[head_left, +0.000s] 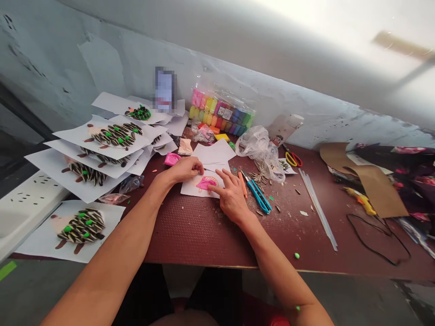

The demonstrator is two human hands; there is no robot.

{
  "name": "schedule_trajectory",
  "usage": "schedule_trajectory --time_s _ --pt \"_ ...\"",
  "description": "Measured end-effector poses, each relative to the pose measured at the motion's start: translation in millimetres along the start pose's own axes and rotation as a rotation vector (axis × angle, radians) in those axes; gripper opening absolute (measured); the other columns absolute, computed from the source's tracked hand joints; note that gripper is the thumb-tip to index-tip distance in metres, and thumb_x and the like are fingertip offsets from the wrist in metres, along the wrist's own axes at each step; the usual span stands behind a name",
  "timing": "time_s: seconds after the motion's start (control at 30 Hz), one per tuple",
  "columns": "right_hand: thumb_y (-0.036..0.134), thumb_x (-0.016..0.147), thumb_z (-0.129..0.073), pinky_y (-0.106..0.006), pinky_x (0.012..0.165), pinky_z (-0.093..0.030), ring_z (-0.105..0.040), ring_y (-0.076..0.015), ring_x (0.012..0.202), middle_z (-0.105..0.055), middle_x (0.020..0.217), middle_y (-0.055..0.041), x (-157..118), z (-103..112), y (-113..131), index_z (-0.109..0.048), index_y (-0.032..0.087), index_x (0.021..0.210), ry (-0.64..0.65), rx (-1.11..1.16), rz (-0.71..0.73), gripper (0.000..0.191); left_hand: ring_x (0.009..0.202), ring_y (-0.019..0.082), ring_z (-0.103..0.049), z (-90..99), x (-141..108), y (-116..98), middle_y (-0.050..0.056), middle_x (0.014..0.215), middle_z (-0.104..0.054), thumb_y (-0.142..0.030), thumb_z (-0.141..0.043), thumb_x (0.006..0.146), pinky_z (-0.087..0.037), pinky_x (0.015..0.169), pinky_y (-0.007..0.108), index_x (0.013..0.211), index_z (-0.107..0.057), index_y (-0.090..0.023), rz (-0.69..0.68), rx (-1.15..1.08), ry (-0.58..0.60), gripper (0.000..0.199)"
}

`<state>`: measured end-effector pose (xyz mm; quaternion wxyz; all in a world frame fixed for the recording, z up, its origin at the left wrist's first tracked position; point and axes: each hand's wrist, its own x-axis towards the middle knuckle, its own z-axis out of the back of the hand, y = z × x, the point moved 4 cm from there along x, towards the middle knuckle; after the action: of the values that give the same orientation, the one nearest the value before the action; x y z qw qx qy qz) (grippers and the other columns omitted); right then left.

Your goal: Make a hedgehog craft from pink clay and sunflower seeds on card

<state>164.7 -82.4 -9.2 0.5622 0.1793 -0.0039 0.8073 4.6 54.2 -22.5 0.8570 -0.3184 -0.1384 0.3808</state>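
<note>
Pink clay (205, 183) lies spread on a small white sheet (187, 187) with an orange drawn outline around it. My right hand (232, 195) rests over the sheet's right side, fingers apart, one fingertip on or beside the clay. At the sheet's upper left is my left hand (186, 169), its fingers curled together; whatever they hold, if anything, is too small to make out. A pink packet (172, 159) sits just behind the left hand. Beside the right hand lie an orange marker (242, 184) and a blue-handled tool (258, 197).
Sheets with seed-covered hedgehogs (115, 136) are stacked at left, near a power strip (23, 199). Behind stand coloured clay packs (222, 111) and a plastic bag (260, 149). Scissors (292, 158), clear sticks (318, 210) and a yellow glue gun (363, 201) are on the right.
</note>
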Motion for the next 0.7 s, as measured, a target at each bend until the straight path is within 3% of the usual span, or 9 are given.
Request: schedule_trajectory --time_s 0.23,0.47,0.7 --pt "0.005 0.092 -0.058 -0.051 0.114 -0.035 -0.037 -0.0279 0.148 -0.054 0.154 -0.0041 1 -1 4 -0.080 0.032 0.107 0.068 -0.032 0.085 0.038 0.072 0.017 -0.061 -0.3 -1 -2 0.006 0.086 -0.072 -0.011 -0.051 0.071 -0.045 0.064 0.026 0.085 -0.080 -0.016 0.014 -0.014 -0.002 0.033" --pt "0.005 0.094 -0.054 -0.056 0.118 -0.031 -0.049 -0.0271 0.138 -0.064 0.142 -0.0055 -1 8 -8 -0.081 0.030 0.102 -0.059 -0.020 -0.054 0.037 0.075 0.017 -0.062 1.2 -1 -2 0.005 0.086 -0.073 -0.010 -0.051 0.070 -0.045 0.066 0.026 0.088 -0.080 -0.017 0.020 0.004 0.011 0.035" --pt "0.006 0.093 -0.056 -0.056 0.116 -0.031 -0.046 -0.0301 0.140 -0.062 0.145 -0.0093 0 5 -2 -0.080 0.027 0.107 0.049 -0.085 -0.005 0.035 0.074 0.018 -0.062 0.4 -1 -2 0.006 0.085 -0.073 -0.011 -0.051 0.070 -0.045 0.065 0.027 0.087 -0.080 -0.017 0.042 -0.007 0.008 0.035"
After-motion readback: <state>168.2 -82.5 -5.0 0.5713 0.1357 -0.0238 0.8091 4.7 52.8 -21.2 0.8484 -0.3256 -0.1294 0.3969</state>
